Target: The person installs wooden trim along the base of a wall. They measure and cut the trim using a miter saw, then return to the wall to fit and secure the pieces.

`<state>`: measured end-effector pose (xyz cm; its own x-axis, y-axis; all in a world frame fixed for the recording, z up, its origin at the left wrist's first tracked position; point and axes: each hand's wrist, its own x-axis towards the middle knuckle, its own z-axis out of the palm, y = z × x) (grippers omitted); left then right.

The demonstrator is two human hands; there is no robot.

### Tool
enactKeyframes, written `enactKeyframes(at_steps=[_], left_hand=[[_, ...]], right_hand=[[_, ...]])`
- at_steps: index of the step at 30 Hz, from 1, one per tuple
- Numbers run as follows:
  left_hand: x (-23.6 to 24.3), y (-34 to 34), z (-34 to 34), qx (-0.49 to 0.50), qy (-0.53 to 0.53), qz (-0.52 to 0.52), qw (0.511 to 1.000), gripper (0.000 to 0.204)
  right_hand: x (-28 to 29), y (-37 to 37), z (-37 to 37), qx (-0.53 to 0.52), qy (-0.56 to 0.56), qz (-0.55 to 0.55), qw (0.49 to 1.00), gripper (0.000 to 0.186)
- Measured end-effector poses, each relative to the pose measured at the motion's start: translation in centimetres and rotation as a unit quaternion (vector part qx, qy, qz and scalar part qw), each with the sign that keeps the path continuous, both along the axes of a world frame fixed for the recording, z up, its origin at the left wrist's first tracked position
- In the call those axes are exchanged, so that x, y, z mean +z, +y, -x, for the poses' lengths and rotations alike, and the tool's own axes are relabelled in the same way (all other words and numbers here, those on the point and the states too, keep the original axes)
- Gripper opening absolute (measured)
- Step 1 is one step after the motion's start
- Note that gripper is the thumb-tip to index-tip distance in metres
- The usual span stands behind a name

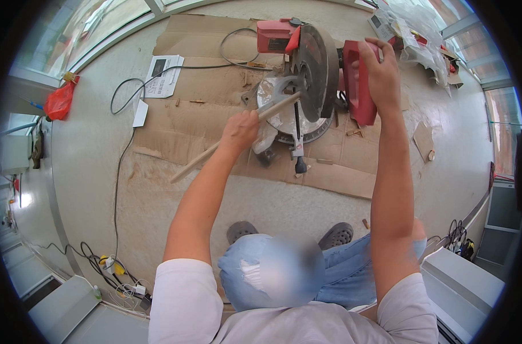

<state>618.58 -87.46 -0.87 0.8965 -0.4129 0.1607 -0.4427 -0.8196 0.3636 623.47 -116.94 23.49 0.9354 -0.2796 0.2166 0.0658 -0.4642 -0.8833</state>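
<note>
While the left hand (pixel 241 132) is closed around a wooden strip (pixel 199 164), the right hand (pixel 384 74), higher up and well to its right, has its fingers curled over the red handle (pixel 359 94) of a saw (pixel 310 97). The strip passes slantwise through the left fist: one end sticks out below and left of it, the other runs up and right over the saw's round base (pixel 272 116) to the grey disc (pixel 317 57), though whether it touches the disc cannot be told. The disc stands upright between the two grips, just left of the right hand. Below the base, to the right of the left fist, is a black knob (pixel 300 166). Under the saw, and beneath the left fist, flattened cardboard (pixel 186 123) covers part of the floor. Up and left of that fist, a white sheet (pixel 164 76) lies on the cardboard's edge, with a dark cord (pixel 201 67) crossing it; farther left is a red bag (pixel 61 102). Beyond the right hand, up and right, lies crumpled clear plastic (pixel 424 51). Below both hands are the person's grey shoes (pixel 337 235).
</note>
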Motion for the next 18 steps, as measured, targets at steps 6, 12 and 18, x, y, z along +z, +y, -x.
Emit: enactKeyframes(at_steps=[6, 12, 18], left_hand=[[1.4, -0.6, 0.0, 0.011, 0.048, -0.069, 0.996, 0.026], [7.4, 4.6, 3.9, 0.045, 0.227, -0.136, 0.963, 0.031], [28.6, 11.1, 7.8, 0.121, 0.509, -0.039, 0.851, 0.046]], right_hand=[[6.1, -1.1, -11.1, 0.055, 0.126, 0.061, 0.989, 0.037], [3.2, -2.3, -17.3, 0.071, 0.119, 0.144, 0.98, 0.055], [5.4, -10.6, -2.3, 0.02, 0.163, 0.102, 0.981, 0.058]])
